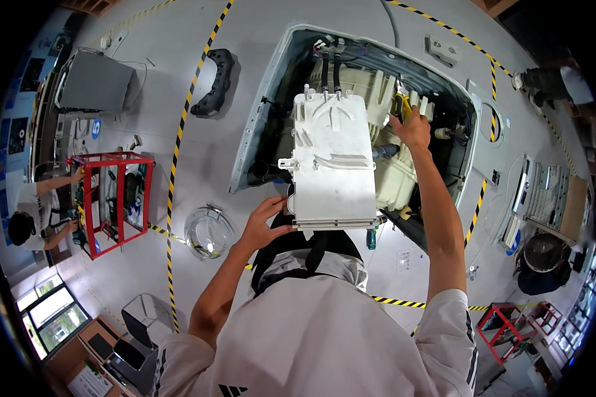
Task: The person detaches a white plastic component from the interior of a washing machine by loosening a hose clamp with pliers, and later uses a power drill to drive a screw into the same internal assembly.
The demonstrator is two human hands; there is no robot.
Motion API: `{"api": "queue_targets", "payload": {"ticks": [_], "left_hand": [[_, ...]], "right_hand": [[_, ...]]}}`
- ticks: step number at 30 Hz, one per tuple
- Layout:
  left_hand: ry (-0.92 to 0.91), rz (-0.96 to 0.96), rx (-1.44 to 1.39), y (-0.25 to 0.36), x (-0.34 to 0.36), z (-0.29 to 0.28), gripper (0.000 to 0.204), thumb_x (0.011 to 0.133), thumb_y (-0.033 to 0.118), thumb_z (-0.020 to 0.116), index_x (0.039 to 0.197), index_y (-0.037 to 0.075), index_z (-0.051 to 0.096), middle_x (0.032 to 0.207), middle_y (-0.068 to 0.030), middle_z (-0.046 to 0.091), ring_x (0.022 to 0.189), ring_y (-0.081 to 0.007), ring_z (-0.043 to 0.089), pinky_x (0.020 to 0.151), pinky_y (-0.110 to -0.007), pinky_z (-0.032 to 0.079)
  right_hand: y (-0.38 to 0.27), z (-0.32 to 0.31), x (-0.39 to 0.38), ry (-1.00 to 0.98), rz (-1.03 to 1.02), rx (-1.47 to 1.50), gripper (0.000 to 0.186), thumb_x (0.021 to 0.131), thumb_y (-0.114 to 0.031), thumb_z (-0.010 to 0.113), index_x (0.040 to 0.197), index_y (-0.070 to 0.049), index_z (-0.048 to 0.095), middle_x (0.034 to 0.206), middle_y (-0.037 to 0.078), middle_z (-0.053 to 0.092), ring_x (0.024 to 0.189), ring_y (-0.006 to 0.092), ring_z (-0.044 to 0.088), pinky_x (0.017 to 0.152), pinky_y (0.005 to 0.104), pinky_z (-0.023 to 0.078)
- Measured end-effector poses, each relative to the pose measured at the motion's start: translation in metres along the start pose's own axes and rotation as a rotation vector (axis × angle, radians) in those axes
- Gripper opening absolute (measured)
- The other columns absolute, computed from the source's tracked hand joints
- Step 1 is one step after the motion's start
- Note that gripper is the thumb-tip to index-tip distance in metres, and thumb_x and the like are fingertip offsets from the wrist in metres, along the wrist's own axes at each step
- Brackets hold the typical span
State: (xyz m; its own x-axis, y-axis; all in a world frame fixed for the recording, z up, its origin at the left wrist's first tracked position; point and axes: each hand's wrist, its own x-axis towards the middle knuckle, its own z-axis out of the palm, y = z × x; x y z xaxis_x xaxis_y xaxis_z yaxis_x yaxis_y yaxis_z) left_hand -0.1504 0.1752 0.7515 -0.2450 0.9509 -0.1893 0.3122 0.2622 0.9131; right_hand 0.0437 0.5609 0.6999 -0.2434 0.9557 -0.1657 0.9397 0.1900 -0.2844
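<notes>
So there's one white plastic box (334,185) lying over the near side of one open grey machine case (261,126), with two black hoses (324,71) at its far end. The left hand (265,225) has its fingers wrapped on the box's near left corner (some fingertips hide behind it, so I can't tell how tight). The right hand (414,130) is past the box's right edge, fingers narrow around one yellow tool (402,102), and the thing is up against the pale tub (397,188) inside the case. On the floor to the left: one black curved part (213,86) and one clear round bowl (208,231). I count three red racks: one at left (116,198) with one co-worker (33,208) touching it, two at lower right (506,331).
</notes>
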Motion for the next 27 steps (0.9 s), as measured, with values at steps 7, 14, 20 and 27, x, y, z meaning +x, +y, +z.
{"api": "queue_targets", "payload": {"ticks": [7,14,20,27], "left_hand": [[-0.078,-0.064,-0.076,-0.012,-0.002,-0.015,0.061,0.072,0.004,0.071,0.129,0.002,0.05,0.135,-0.0132,0.043,0.119,-0.0229,0.048,0.101,-0.034,0.041],[-0.175,-0.186,-0.305,-0.015,0.004,-0.033,0.067,0.076,0.012,0.07,0.134,0.001,0.039,0.131,-0.0129,0.042,0.115,-0.0206,0.049,0.099,-0.035,0.041],[-0.066,-0.394,-0.253,-0.025,0.029,-0.017,0.067,0.078,0.031,0.072,0.127,-0.003,0.041,0.125,-0.0157,0.046,0.105,-0.0216,0.052,0.089,-0.032,0.044],[-0.092,-0.462,-0.253,-0.035,0.055,-0.018,0.083,0.077,0.051,0.067,0.133,-0.005,0.039,0.121,-0.0195,0.056,0.104,-0.0248,0.057,0.089,-0.032,0.044]], "right_hand": [[-0.002,0.003,0.022,-0.182,0.117,-0.173,0.082,0.069,-0.055,0.07,0.129,-0.007,0.041,0.123,0.023,0.049,0.113,0.0398,0.052,0.09,0.0454,0.047],[0.002,0.01,0.046,-0.266,0.262,-0.153,0.084,0.063,-0.05,0.067,0.124,0.002,0.045,0.12,0.026,0.052,0.102,0.0356,0.06,0.084,0.0401,0.049],[0.018,0.005,0.06,-0.252,0.256,-0.104,0.062,0.066,-0.047,0.066,0.102,0.002,0.057,0.082,0.015,0.064,0.072,0.0267,0.064,0.063,0.0381,0.048],[0.027,-0.009,0.041,-0.391,0.261,0.432,0.032,0.076,-0.029,0.063,0.09,-0.002,0.056,0.069,0.005,0.053,0.059,0.0145,0.052,0.051,0.0331,0.042]]}}
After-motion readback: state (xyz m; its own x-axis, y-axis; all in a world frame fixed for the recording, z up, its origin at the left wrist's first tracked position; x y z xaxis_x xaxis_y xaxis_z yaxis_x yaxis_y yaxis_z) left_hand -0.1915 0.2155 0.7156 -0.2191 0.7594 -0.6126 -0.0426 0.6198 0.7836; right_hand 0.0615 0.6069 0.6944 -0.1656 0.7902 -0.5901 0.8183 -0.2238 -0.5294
